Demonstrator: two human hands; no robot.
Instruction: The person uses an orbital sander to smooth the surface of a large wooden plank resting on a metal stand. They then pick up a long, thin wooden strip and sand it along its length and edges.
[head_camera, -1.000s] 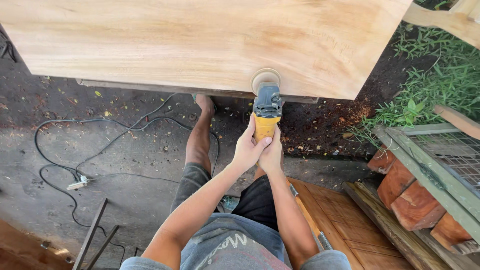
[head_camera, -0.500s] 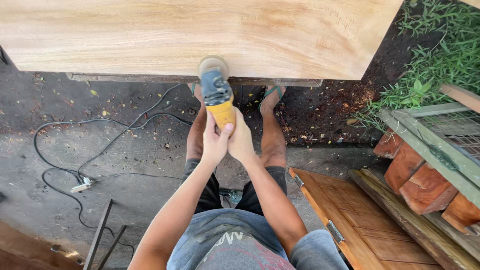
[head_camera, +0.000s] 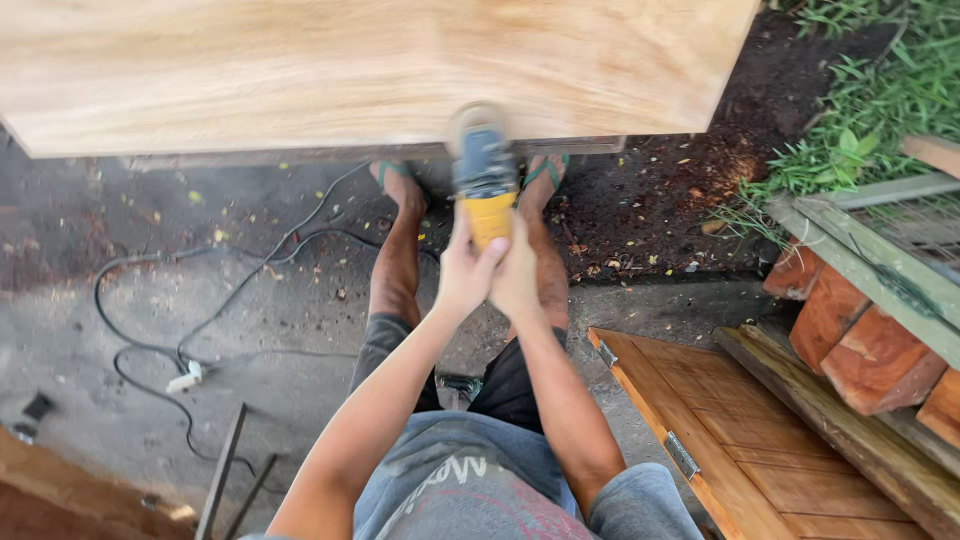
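A yellow and grey angle grinder (head_camera: 485, 185) points away from me, its round sanding disc (head_camera: 476, 120) pressed on the near edge of a large pale wooden board (head_camera: 330, 65). My left hand (head_camera: 465, 270) and my right hand (head_camera: 520, 275) are wrapped together around the grinder's yellow rear grip. The disc is blurred. Below the board's edge I see my legs and my two feet (head_camera: 400, 185) in green sandals on the dirt.
A black power cord (head_camera: 200, 300) loops over the concrete floor at left. A wooden door panel with metal hinges (head_camera: 720, 440) lies at lower right. Reddish blocks (head_camera: 850, 330) and a green wooden frame (head_camera: 870, 250) stand at right, grass beyond. Metal bars (head_camera: 225, 470) lie at lower left.
The grinder and both hands have slid along the board's near edge, left and then back toward the middle. The view shifted with them.
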